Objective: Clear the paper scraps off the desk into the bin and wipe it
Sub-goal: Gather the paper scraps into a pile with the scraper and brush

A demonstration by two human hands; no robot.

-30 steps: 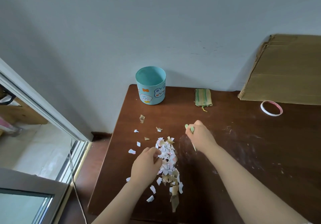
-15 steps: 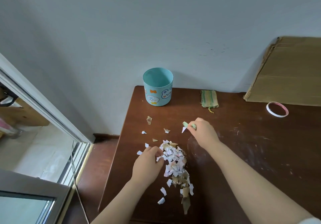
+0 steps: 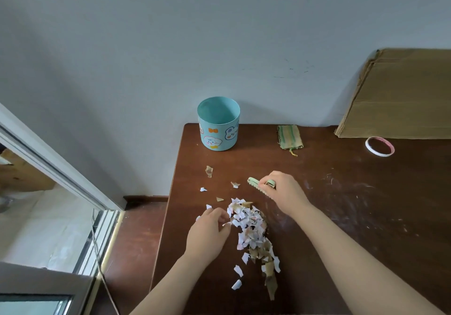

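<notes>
Fingers of my left hand curled, pinching scraps at pile's left edge. Right hand fingers wrapped round green tool, just beyond pile. Desk brown, white smears at right. Cardboard leans on wall, back right. Bin upright at back left corner, well apart from pile. Cloth right of bin. 1 tape roll near cardboard. About 5 strays between bin and pile.
</notes>
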